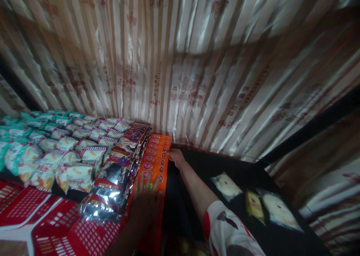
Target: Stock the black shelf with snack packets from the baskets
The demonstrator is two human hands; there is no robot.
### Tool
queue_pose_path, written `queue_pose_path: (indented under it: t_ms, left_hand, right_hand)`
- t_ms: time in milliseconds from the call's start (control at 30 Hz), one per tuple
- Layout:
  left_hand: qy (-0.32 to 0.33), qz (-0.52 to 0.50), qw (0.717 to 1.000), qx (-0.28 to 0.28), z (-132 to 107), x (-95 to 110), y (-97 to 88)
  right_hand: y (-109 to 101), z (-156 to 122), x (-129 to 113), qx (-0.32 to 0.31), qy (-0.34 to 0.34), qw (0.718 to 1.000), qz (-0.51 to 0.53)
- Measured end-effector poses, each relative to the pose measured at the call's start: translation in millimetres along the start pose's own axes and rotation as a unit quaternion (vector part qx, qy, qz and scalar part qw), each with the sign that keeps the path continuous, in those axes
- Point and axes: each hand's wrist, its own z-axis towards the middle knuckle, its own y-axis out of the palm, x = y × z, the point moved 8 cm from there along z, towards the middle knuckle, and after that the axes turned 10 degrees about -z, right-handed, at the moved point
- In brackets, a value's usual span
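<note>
A long orange strip of what looks like overlapping snack packets [152,151], printed with repeated round logos, runs front to back on the black table. My left hand [147,201] lies flat on its nearer part with the fingers spread. At the strip's far right edge, my right hand [176,157] is closed, thumb and fingers pinching the border. Directly left of the strip is a stack of shiny brown-and-silver packets [112,177]. Beyond these lie rows of white snack bags [80,175] with striped tops, then green bags [17,151].
Red plastic baskets [56,220] stand along the front left. On the black table [194,181] at the right are two clear-wrapped pale flat items [226,186] and a yellowish packet [254,205]. A printed, pleated curtain [180,68] hangs behind, with a dark pole [306,130] at right.
</note>
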Motion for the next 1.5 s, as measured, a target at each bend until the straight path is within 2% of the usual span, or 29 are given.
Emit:
queue_pose_path:
  t_ms: [300,800,1200,1500]
  left_hand:
    - [0.0,-0.016,1.0,-0.008,4,0,4.6]
    - [0.016,0.026,0.999,0.017,24,4,10.1]
    - [-0.001,0.003,1.0,0.002,25,2,11.5]
    - [0.019,0.018,1.0,0.006,26,1,11.5]
  right_hand:
    - [6,1,3,0.03,0.0,0.999,-0.017]
    - [-7,9,-9,0.056,-0.039,0.994,-0.086]
    - [-16,-3,-29,0.11,-0.053,0.96,-0.252]
    - [-13,-1,-33,0.115,-0.054,0.954,-0.27]
